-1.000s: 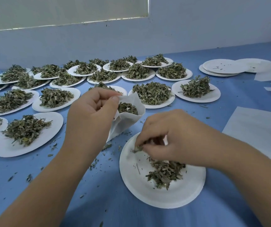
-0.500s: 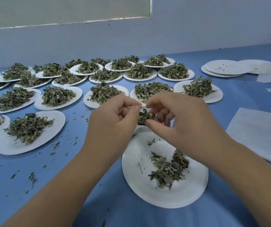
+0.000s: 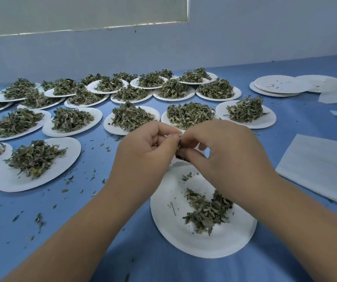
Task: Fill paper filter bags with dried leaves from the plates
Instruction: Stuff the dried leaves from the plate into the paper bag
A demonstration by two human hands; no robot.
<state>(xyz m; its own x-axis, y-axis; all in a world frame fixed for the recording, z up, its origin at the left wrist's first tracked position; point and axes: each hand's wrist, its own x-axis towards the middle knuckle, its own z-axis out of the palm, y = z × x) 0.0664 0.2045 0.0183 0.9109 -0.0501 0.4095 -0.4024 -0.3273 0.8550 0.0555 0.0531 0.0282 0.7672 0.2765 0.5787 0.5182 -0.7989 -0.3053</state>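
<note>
Your blue table (image 3: 41,231) carries rows of paper plates (image 3: 21,184) heaped with dried leaves. The nearest plate (image 3: 175,237), in front of you, holds only a small pile (image 3: 206,210). Above its far rim, your left hand (image 3: 143,153) pinches the mostly hidden paper filter bag (image 3: 178,161) by its mouth. Your right hand (image 3: 224,155) pinches a tuft of leaves (image 3: 181,150) at that opening.

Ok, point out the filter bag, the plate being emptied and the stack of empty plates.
filter bag (image 3: 179,162): head view, white paper below the hands.
near plate (image 3: 175,231): head view, bare left part.
stack of empty plates (image 3: 281,86): head view, top plate's face.
</note>
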